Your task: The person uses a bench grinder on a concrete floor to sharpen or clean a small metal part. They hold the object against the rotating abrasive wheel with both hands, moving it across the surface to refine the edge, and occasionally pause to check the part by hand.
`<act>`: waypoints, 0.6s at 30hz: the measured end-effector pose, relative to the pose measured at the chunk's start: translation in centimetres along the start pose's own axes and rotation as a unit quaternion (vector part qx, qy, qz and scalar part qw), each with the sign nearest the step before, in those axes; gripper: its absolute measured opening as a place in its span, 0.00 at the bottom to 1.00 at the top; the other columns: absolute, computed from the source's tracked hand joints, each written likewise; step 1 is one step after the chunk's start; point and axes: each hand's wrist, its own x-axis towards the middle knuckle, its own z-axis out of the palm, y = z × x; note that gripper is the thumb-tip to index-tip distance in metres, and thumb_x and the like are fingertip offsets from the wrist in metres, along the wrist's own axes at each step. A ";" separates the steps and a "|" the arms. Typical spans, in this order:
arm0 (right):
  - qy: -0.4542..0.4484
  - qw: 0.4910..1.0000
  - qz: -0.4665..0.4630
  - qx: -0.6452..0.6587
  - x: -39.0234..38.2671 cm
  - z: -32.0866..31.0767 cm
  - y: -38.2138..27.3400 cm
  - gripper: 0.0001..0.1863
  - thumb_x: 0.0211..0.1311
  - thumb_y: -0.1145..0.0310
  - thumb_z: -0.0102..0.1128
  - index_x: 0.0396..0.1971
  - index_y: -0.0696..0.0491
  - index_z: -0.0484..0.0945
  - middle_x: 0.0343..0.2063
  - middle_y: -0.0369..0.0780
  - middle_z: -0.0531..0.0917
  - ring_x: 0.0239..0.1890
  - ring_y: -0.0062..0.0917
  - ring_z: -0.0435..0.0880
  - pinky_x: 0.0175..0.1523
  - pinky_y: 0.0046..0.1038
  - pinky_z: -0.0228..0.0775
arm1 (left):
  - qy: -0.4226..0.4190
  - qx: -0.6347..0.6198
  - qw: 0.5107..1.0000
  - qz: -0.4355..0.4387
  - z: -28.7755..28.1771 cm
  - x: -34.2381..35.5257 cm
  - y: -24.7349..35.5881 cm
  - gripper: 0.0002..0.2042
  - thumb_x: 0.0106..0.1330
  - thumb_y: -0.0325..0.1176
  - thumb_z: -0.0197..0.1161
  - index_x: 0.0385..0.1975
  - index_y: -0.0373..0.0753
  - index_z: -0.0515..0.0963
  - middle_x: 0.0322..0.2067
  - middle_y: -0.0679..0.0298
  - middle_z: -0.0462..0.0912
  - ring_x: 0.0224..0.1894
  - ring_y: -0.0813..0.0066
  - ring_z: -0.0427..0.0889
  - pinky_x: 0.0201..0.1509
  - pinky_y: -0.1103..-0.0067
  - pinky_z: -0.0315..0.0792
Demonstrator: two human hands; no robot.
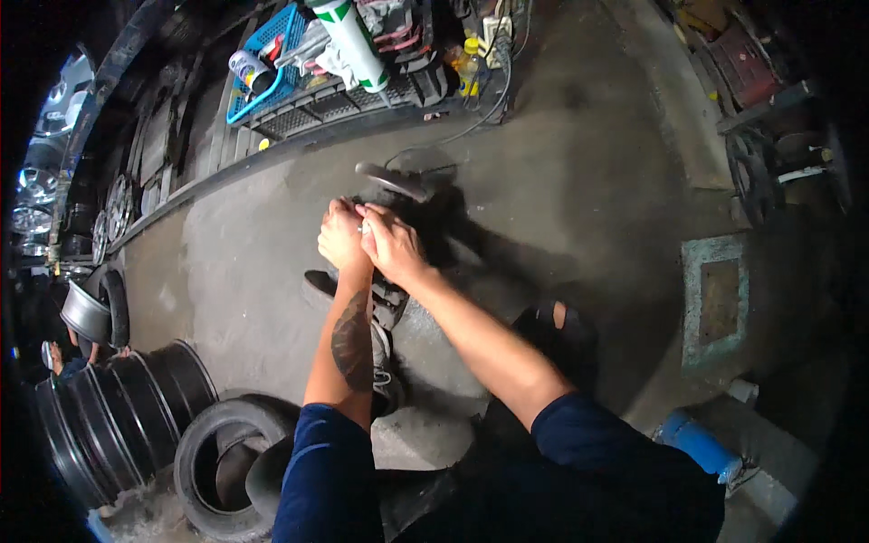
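My left hand (342, 237) is closed in a fist in the middle of the view. Close against it, my right hand (396, 246) has its fingers curled together. A small pale piece shows between the hands, too small to name, and whatever else they hold is hidden. Just beyond the hands sits a curved, flat grey piece (392, 181) on a dark object mostly covered by the hands and shadow. Below my left wrist, another rounded dark piece (319, 283) sticks out. My shoe (384, 366) is on the floor under my forearms.
Ahead stands a black crate (335, 101) with a blue basket (238, 113), a white-green tube (353, 45) and tools. A cable (493, 109) runs over the floor. Left are stacked black wheel rims (118, 421), a tyre (195, 466) and another person (68, 362). A blue cylinder (697, 443) lies lower right.
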 end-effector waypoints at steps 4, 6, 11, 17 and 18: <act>0.002 1.000 -0.003 -0.004 -0.2 0.0 0.0 0.18 0.58 0.69 0.54 0.49 0.58 0.72 0.46 0.50 0.79 0.46 0.44 0.80 0.50 0.38 0.74 | 0.023 -0.020 1.000 -0.001 0.0 -0.3 0.2 0.13 0.64 0.43 0.54 0.26 0.39 0.74 0.29 0.52 0.83 0.29 0.48 0.83 0.30 0.59 0.75; -0.005 1.000 0.006 0.000 -0.1 -0.2 0.0 0.18 0.59 0.70 0.53 0.50 0.58 0.72 0.47 0.50 0.79 0.48 0.44 0.79 0.51 0.39 0.74 | 0.023 -0.018 1.000 -0.005 0.8 0.1 0.1 0.13 0.64 0.43 0.55 0.26 0.40 0.75 0.29 0.52 0.83 0.29 0.48 0.83 0.30 0.60 0.76; -0.028 0.999 0.035 0.000 -0.3 0.1 -0.7 0.21 0.56 0.70 0.55 0.52 0.57 0.71 0.47 0.50 0.78 0.48 0.45 0.79 0.51 0.40 0.73 | 0.006 0.002 1.000 0.013 0.2 -0.2 -0.7 0.13 0.64 0.44 0.55 0.27 0.41 0.75 0.29 0.53 0.83 0.29 0.50 0.84 0.30 0.60 0.77; 0.005 1.000 -0.006 0.004 -0.4 0.4 -0.2 0.22 0.56 0.71 0.56 0.51 0.60 0.69 0.46 0.51 0.78 0.48 0.45 0.78 0.52 0.38 0.72 | 0.031 0.010 0.999 0.029 0.7 -0.1 -0.6 0.15 0.67 0.44 0.53 0.24 0.39 0.73 0.27 0.54 0.83 0.27 0.49 0.83 0.27 0.60 0.76; 0.007 1.000 -0.005 0.001 -0.4 0.2 0.0 0.22 0.56 0.71 0.56 0.51 0.60 0.69 0.46 0.51 0.78 0.48 0.45 0.78 0.52 0.38 0.72 | 0.033 0.009 0.999 0.031 1.1 0.0 -0.7 0.15 0.67 0.44 0.53 0.24 0.39 0.73 0.27 0.53 0.83 0.26 0.48 0.83 0.27 0.60 0.76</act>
